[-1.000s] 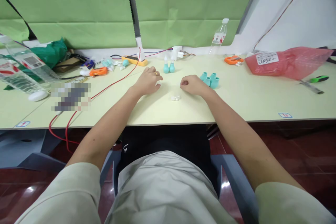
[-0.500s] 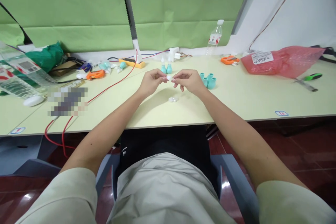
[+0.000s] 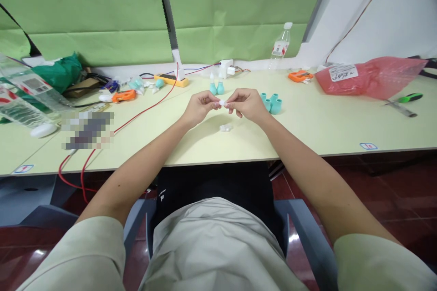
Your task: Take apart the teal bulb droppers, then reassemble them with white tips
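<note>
A small white plastic piece (image 3: 222, 102) is pinched between the fingertips of both hands, above the table. My left hand (image 3: 201, 107) grips it from the left, thumb and forefinger closed. From the right, the thumb and forefinger of my right hand (image 3: 246, 103) close on the same piece. Below the hands lies a little heap of clear-white small parts (image 3: 226, 127). Just behind them stand two teal bulbs with white tips (image 3: 216, 87). Several teal rubber bulbs (image 3: 275, 104) without tips stand right beside my right hand.
On the left lie large plastic bottles (image 3: 32, 95), a green bag (image 3: 61, 75), an orange tool (image 3: 124, 95) and a red cable (image 3: 146, 111). A yellow meter (image 3: 172, 80) sits at the back. Rightward are a water bottle (image 3: 282, 47), orange cutter (image 3: 299, 76), pink bag (image 3: 368, 79) and green-handled tool (image 3: 409, 97).
My right fingertips have come in from slightly apart to meet the white piece, which both hands now hold. The view has shifted slightly.
</note>
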{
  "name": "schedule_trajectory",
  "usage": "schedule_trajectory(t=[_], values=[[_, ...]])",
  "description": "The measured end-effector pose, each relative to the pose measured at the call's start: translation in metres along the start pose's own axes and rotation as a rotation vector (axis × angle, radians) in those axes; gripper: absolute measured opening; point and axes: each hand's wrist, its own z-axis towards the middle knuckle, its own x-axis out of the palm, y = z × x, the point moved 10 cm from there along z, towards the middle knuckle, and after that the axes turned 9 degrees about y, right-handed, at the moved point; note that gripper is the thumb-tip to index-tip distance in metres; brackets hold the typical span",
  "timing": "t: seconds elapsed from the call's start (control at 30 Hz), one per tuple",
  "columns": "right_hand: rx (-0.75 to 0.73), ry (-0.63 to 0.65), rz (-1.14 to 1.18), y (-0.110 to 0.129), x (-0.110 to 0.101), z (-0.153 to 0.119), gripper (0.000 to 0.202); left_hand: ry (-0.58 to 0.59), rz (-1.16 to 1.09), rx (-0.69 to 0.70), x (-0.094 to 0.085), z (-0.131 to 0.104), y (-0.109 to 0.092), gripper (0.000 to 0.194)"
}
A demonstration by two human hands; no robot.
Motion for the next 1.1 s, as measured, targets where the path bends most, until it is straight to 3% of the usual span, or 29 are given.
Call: schedule_trajectory(t=[0.43, 0.6, 0.8, 1.0, 1.1], values=[[-0.105, -0.021, -0.454, 0.013, 0.004, -0.009, 0.01, 0.001, -0.13, -0.052, -0.001, 0.0, 0.016, 0.049], [-0.09, -0.04, -0.397, 0.015, 0.006, -0.01, 0.01, -0.001, -0.171, -0.069, -0.001, 0.0, 0.017, 0.053], [-0.055, -0.083, -0.201, 0.006, -0.002, -0.004, 0.029, 0.018, -0.095, -0.037, 0.0, -0.001, 0.012, 0.047], [0.136, 0.116, 0.047, -0.019, 0.007, -0.001, 0.04, 0.037, 0.01, -0.023, 0.003, -0.003, 0.006, 0.041], [0.191, 0.158, 0.136, -0.023, 0.008, -0.002, 0.043, 0.055, 0.033, 0.014, 0.006, -0.002, 0.001, 0.036]])
